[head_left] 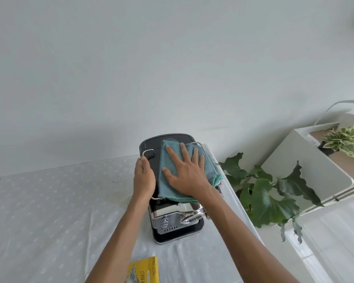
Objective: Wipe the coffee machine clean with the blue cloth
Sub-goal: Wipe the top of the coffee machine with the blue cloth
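1. Markings. We read one label only: the yellow packet (144,270) at the near table edge carries dark letters, turned sideways, ending "...OAST". The pkt is cut off by the frame, and the small print along its edge is too fine to read. No brand is legible on the coffee machine (172,221).

2. Task items. The machine stands at the right end of the table (49,201), on a white dotted cover, chrome front toward us. The blue cloth (165,189) lies folded on the machine's top, covering approx. the right two-thirds and hanging over the front and right edges.

3. Hands. The right hand (187,172) lies flat on the cloth, fingers straight and spread, palm down. The left hand (144,176) holds the machine's left edge: thumb on top by the wire rail (148,150), fingers over the side and hidden.

4. Surroundings. Right of the table: a large-leaf plant (264,201), then a white cabinet (305,166) with a variegated plant (341,139). Both forearms cross the machine's front, hiding part of it.
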### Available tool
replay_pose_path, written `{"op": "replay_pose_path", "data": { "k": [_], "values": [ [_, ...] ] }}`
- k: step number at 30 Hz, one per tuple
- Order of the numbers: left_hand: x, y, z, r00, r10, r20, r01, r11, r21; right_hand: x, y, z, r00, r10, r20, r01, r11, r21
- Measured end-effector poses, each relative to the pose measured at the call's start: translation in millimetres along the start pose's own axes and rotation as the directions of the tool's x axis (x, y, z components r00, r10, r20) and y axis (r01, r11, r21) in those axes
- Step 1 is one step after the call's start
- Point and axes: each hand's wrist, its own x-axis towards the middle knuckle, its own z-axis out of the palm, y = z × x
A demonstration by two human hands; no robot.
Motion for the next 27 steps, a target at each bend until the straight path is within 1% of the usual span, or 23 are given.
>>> {"op": "replay_pose_path", "data": {
  "k": [3, 8, 11, 16, 23, 27],
  "values": [
    [-2.9, 2.4, 0.6, 1.000, 0.003, -0.004, -0.003, 1.000, 0.001, 11.9, -0.7, -1.9, 0.999, 0.028, -0.016, -0.028, 0.999, 0.045],
    [-4.0, 4.9, 2.8, 0.999, -0.035, -0.030, 0.034, 0.999, -0.027, -11.2, -8.3, 7.7, 0.985, 0.147, -0.090, -0.142, 0.988, 0.053],
    [-1.1, 2.4, 3.1, 0.997, -0.070, -0.028, 0.070, 0.997, -0.018, -16.7, -12.0, 11.2, 0.975, 0.201, -0.091, -0.196, 0.979, 0.061],
    [0.2, 2.4, 4.7, 0.995, -0.086, -0.040, 0.085, 0.996, -0.034, -0.3, -17.4, 4.9, 0.947, 0.310, -0.088, -0.296, 0.944, 0.147],
    [-2.8, 0.6, 4.8, 0.995, -0.070, -0.064, 0.067, 0.996, -0.058, -24.5, -22.6, 11.3, 0.948, 0.302, -0.097, -0.293, 0.952, 0.092],
    [-2.3, -0.1, 5.4, 0.996, -0.061, -0.058, 0.057, 0.996, -0.064, -21.0, -22.8, 10.6, 0.947, 0.307, -0.099, -0.297, 0.949, 0.101]
  ]
}}
